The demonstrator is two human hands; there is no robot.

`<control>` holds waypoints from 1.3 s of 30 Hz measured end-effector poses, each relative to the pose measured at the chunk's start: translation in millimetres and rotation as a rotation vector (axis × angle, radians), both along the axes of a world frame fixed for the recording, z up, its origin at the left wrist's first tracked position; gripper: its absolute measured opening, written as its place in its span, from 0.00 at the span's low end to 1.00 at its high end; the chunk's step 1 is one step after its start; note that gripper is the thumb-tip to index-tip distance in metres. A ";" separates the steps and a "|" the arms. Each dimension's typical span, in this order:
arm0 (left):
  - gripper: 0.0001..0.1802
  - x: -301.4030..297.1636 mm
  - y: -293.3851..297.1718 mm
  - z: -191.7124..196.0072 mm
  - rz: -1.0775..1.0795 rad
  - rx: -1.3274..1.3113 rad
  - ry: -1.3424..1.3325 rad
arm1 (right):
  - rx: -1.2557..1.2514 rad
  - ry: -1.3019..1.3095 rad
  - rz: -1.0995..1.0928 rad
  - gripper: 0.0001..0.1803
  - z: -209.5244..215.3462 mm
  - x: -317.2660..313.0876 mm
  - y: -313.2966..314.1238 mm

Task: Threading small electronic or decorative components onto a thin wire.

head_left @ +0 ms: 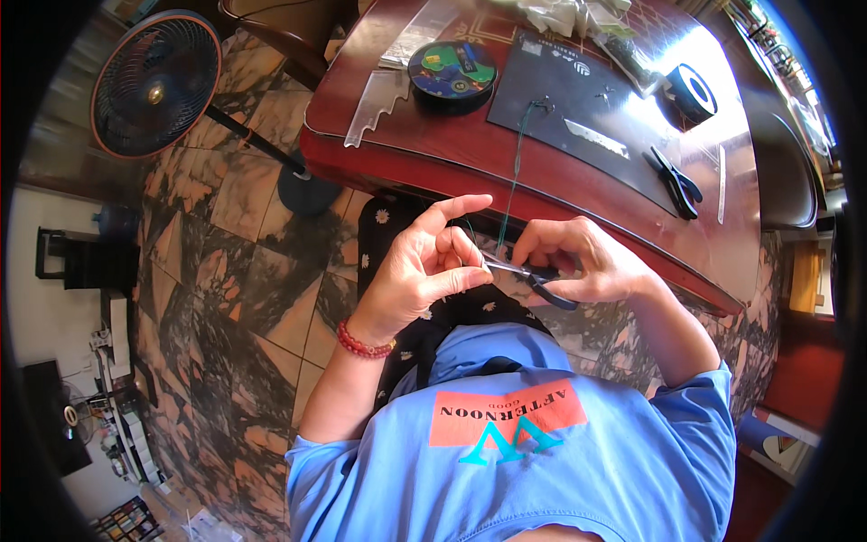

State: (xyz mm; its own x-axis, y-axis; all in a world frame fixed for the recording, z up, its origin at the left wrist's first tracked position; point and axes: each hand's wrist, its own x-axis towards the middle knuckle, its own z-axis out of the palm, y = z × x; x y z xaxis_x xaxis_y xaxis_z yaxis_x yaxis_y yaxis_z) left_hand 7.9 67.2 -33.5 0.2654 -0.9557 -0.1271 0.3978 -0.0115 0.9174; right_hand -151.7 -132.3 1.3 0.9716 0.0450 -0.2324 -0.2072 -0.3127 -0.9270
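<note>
In front of my lap, my left hand (442,257) pinches a thin green cord between thumb and fingers, with its index finger stretched out. My right hand (582,262) is closed round the dark handles of small pliers (545,282). Their slim metal jaws point left and meet the left fingertips. Whether the jaws grip anything is too small to tell. The green cord (517,167) runs from a small fixing on a black mat (542,86) down over the table's edge to my hands.
On the red table (411,167) are a round spool (452,77), a clear notched plastic piece (375,107), a roll of black material (692,93), a second black-handled tool (675,183) and plastic bags (578,16). A standing fan (155,90) is at the left, over marble tiles.
</note>
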 end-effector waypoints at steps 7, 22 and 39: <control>0.41 1.5 -0.3 -2.0 -0.036 -0.001 0.026 | -0.002 0.043 -0.006 0.19 2.3 1.9 -1.5; 0.44 3.4 1.0 -9.2 -0.090 -0.032 0.095 | 0.313 0.116 0.069 0.14 -7.7 5.2 -4.5; 0.47 4.3 0.3 -9.4 -0.114 -0.032 0.233 | 0.560 0.149 0.084 0.14 -34.3 0.9 -5.2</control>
